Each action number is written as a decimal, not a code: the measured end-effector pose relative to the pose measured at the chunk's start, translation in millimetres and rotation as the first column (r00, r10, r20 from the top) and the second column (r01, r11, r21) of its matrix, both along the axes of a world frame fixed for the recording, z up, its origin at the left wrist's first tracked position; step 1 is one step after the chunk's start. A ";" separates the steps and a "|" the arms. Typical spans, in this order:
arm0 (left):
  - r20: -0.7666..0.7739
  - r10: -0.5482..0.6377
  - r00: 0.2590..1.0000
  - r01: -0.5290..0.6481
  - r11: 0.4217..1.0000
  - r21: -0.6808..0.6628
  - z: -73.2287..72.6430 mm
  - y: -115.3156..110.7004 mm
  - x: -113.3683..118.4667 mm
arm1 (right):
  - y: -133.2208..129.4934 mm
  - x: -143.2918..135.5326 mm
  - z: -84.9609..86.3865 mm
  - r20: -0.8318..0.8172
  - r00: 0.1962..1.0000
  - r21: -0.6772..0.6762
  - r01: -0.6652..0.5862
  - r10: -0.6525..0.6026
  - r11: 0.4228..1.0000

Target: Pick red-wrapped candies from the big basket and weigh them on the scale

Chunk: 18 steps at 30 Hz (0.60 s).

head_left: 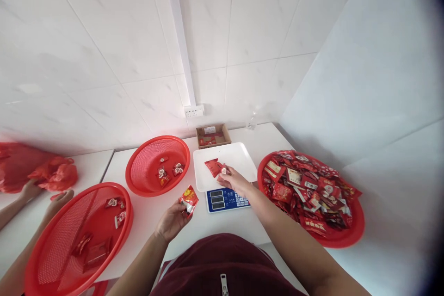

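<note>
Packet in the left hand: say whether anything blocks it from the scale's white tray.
Nothing visible stands between the packet and the near left corner of the white tray; the right hand is farther right, over it.

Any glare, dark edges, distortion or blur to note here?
Head view throughout: the right-hand corners go black; faint glare lies on the tiled wall at left; wide-angle stretch elongates the lower-left red basket; lettering on the red packet in the left hand is too small to read.
</note>
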<state>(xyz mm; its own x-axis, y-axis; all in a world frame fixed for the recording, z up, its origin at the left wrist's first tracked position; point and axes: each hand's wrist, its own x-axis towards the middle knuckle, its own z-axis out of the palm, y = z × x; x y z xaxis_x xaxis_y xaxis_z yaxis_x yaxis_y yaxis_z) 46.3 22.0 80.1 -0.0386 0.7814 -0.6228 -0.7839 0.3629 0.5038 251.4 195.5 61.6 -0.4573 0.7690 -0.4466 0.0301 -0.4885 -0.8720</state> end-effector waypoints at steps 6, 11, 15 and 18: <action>-0.019 -0.061 0.998 0.061 0.998 0.014 13.4 5.3 15.9 | -7.0 1.3 -1.1 0.326 0.934 0.385 0.010 -0.146 0.923; 0.031 -0.096 0.995 0.094 0.994 0.053 17.7 1.1 19.4 | -18.5 60.1 1.8 0.410 0.869 0.531 0.020 -0.277 0.847; 0.133 -0.107 0.985 0.104 0.994 0.032 17.2 3.7 21.6 | -32.7 143.6 9.2 0.472 0.698 0.723 0.044 -0.539 0.690; 0.194 -0.134 0.972 0.136 0.991 0.002 20.2 12.3 29.3 | -39.8 208.9 8.2 0.556 0.433 0.777 0.033 -0.710 0.629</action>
<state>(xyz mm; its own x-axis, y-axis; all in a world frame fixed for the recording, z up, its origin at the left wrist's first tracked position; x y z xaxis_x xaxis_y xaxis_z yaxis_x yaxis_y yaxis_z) 75.6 34.2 100.2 0.1888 0.7639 -0.6172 -0.8097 0.4767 0.3423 460.3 155.7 69.8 0.2299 0.9501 0.2110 0.7823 -0.0514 -0.6207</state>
